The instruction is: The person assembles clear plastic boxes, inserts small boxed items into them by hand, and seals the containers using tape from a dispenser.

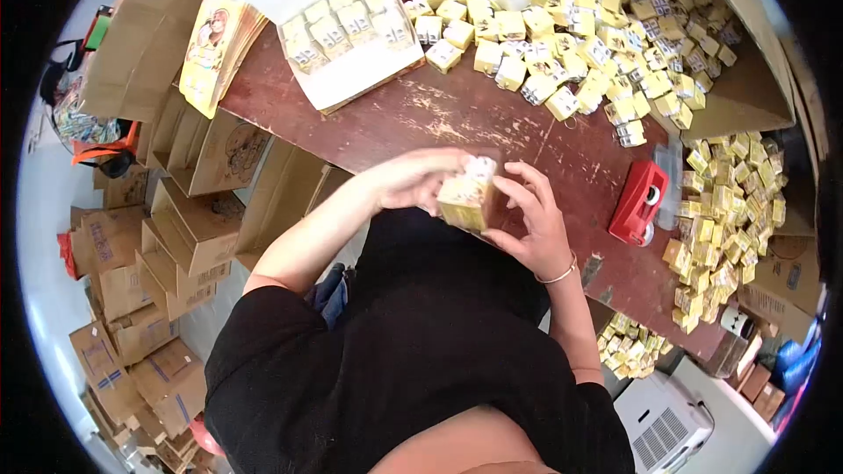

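viewing remotely, i find the small yellow box between both hands above the table's near edge, grasped by the left hand, the right hand half-curled at its right side, contact unclear, long axis lost in blur.

head cam, fwd/dn, wide-angle

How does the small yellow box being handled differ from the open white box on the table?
Size: the small yellow box is far smaller than the open white box.
Pose: the small yellow box is held in the left hand; the open white box rests on the table.
Shared: both are boxy.
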Available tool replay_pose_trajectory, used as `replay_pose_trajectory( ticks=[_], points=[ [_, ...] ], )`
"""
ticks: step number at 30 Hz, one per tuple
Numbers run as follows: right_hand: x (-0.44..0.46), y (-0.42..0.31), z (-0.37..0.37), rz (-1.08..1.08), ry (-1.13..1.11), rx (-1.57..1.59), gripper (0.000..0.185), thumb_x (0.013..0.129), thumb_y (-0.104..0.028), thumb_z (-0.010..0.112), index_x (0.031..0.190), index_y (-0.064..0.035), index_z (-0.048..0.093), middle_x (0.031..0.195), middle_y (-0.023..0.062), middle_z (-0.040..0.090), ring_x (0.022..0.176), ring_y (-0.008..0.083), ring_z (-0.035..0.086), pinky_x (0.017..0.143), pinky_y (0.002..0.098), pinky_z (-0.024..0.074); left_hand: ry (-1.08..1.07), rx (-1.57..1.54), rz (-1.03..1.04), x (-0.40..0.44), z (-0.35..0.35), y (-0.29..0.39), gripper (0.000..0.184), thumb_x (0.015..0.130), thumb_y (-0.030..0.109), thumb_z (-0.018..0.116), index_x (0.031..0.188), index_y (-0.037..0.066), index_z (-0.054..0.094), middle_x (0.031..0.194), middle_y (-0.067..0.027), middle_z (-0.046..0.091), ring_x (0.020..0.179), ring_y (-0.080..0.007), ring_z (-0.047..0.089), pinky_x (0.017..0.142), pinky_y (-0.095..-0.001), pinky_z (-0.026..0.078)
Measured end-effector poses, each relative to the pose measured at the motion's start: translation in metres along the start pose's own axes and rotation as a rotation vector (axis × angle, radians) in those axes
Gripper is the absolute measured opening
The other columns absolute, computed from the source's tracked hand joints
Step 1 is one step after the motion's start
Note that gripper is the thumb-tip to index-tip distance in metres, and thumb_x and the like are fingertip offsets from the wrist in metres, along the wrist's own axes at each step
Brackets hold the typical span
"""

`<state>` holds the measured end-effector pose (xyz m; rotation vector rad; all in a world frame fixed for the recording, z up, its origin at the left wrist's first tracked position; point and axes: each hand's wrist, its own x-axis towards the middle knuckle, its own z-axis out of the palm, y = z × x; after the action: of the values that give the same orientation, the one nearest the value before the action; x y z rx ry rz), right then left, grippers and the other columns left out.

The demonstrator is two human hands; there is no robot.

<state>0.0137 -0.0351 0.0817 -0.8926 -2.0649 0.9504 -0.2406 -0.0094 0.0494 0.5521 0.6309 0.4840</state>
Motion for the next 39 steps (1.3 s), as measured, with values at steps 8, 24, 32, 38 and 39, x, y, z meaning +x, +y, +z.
replay_pose_trajectory(
  ticks=[8,24,32,38,39],
  points=[
    [-0.026,0.017,-0.028,0.334,0.181,0.027,0.043,0.072,-0.001,0.076,0.113,-0.0071,0.065,0.121,0.0057,0.055,0.074,0.0073,0.052,0.051,0.0190,0.0378,1.275,1.116,0.821,-0.039,-0.109,0.088,0.059,0.083,0.007,0.070,0.135,0.001,0.043,0.123,-0.0201,0.059,0.111,-0.0278,0.059,0.094,-0.0366,0.049],
    [-0.063,0.198,-0.247,0.892,0.222,-0.969,0.037,0.079,-0.037,0.070,0.096,-0.0048,0.072,0.094,0.0221,0.068,0.090,0.0375,0.066,0.080,0.0430,0.0528,1.768,1.179,0.290,0.022,-0.136,0.090,0.070,0.066,0.059,0.077,0.090,-0.004,0.060,0.085,-0.0250,0.067,0.082,-0.0378,0.066,0.076,-0.0420,0.051],
    [-0.031,0.206,-0.239,1.024,-0.006,-1.159,0.028,0.075,-0.026,0.069,0.090,-0.0025,0.072,0.099,0.0238,0.068,0.095,0.0376,0.066,0.085,0.0433,0.0537,1.723,1.267,0.329,-0.001,-0.098,0.086,0.065,0.076,0.056,0.073,0.099,-0.002,0.052,0.075,-0.0185,0.065,0.072,-0.0299,0.066,0.068,-0.0375,0.051],
    [-0.047,0.203,-0.251,0.893,0.204,-1.016,0.025,0.070,-0.027,0.071,0.088,-0.0108,0.074,0.087,0.0191,0.069,0.082,0.0351,0.068,0.078,0.0420,0.0548,1.331,1.099,0.623,0.014,0.009,0.073,0.037,0.087,0.027,0.069,0.104,0.003,0.047,0.061,-0.0072,0.058,0.055,-0.0127,0.051,0.053,-0.0283,0.040],
    [-0.048,0.205,-0.251,0.879,0.384,-1.089,0.024,0.071,-0.027,0.071,0.089,-0.0114,0.074,0.085,0.0178,0.070,0.078,0.0344,0.068,0.074,0.0430,0.0551,1.206,1.048,0.608,0.024,0.024,0.067,0.031,0.088,0.023,0.068,0.103,0.002,0.051,0.060,-0.0054,0.057,0.054,-0.0101,0.049,0.050,-0.0262,0.037]
  ],
)
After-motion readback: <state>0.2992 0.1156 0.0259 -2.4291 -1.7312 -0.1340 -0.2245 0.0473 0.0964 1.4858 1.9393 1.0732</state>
